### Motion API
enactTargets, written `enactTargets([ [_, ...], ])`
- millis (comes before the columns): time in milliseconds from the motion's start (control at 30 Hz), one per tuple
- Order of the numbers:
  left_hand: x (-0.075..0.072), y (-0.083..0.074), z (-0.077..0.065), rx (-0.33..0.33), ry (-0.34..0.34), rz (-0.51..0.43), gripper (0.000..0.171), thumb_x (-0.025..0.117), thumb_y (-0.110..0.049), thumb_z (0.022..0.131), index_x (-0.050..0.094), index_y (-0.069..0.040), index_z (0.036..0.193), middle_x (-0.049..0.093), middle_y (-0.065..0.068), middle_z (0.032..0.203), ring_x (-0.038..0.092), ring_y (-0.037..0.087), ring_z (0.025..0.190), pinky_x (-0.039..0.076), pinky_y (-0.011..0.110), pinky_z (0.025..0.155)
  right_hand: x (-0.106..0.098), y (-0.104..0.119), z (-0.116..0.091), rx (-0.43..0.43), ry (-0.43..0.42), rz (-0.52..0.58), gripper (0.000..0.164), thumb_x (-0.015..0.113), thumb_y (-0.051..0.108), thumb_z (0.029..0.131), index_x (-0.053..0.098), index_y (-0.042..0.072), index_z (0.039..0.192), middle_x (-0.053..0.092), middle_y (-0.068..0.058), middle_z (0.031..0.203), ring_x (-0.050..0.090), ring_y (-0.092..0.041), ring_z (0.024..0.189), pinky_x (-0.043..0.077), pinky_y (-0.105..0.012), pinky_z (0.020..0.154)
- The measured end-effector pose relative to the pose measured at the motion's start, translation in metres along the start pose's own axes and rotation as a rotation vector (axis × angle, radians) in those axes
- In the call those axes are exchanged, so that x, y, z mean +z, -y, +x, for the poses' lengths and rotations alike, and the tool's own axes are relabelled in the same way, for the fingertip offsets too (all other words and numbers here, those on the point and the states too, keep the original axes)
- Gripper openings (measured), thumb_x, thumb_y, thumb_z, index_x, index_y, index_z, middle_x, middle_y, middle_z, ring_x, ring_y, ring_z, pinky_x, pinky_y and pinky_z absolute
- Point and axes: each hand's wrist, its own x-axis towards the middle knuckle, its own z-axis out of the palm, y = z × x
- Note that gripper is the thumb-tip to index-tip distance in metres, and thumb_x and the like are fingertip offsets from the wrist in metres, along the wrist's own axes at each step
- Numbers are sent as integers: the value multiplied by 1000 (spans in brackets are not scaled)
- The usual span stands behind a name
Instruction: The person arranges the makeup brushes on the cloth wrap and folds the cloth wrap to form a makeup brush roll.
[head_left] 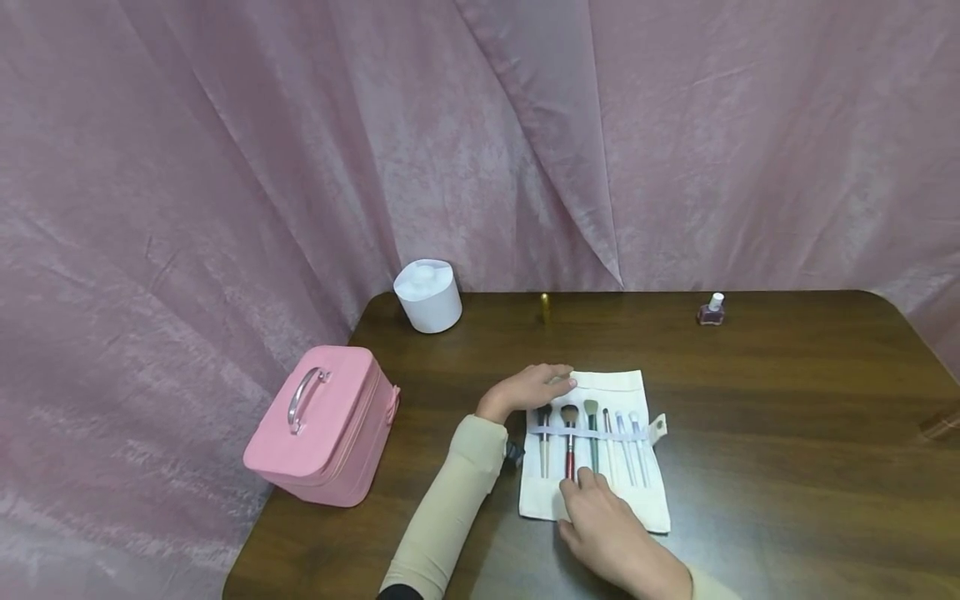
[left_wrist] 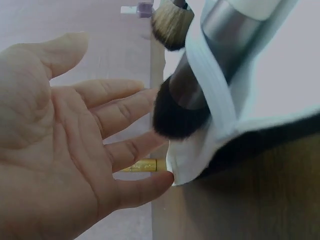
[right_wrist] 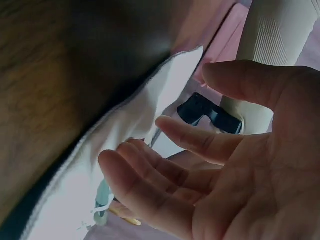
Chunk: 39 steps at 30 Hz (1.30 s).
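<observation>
A white cloth brush roll (head_left: 611,382) lies unfolded on the table, with several makeup brushes tucked under its lilac elastic band. At the roll's upper left corner, my left hand (head_left: 528,390) has its fingers extended; in the left wrist view the palm is bare beside a black-bristled brush (left_wrist: 177,112). My right hand (head_left: 609,529) is over the roll's lower edge, near the handle of the red-handled brush (head_left: 570,457). Its fingers (right_wrist: 200,142) are slightly bent around nothing in the right wrist view. Whether those fingertips touch the cloth I cannot tell.
A pink case (head_left: 318,417) with a silver handle stands on the left. Along the back are a white round container (head_left: 431,302), a small gold tube (head_left: 545,307) and a nail polish bottle (head_left: 711,312). Pink curtains (head_left: 480,150) hang behind the wooden table (head_left: 787,467).
</observation>
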Motion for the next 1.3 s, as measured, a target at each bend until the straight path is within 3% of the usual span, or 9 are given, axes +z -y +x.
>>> enactTargets([
  [333,-3,10,-9,-98,21,-55,64,31,-53,108,43,-12,155,43,6,157,33,24,148,29,41,117,-1,-2,-1,64,67,30,39,82,21,83,66,-4,108,56,-15,91,54,-29,83,50,-49,59],
  [500,-4,12,-16,-136,8,-75,63,31,-53,108,42,-14,156,40,5,159,31,23,149,27,40,118,-4,-9,-5,84,20,-10,37,84,23,81,66,0,105,55,-13,88,53,-30,82,49,-50,56],
  [733,-7,14,-26,-78,6,-49,64,31,-50,109,39,-8,156,39,7,160,30,23,149,26,39,119,-9,-20,-10,94,-62,-37,38,84,29,80,65,3,101,51,-10,85,50,-28,79,45,-43,54],
  [1000,-5,17,-39,-93,-10,89,64,30,-51,108,41,-9,156,43,6,157,34,28,147,21,57,117,-11,-29,-10,101,-128,-65,46,85,34,78,67,-1,102,52,-12,84,49,-30,77,46,-44,59],
  [1300,-2,18,-57,-104,-1,90,59,50,-42,105,45,-8,153,46,8,155,36,30,145,23,53,117,-15,-39,-8,148,-136,-76,59,87,43,73,66,-4,102,54,-13,81,54,-33,78,47,-51,62],
])
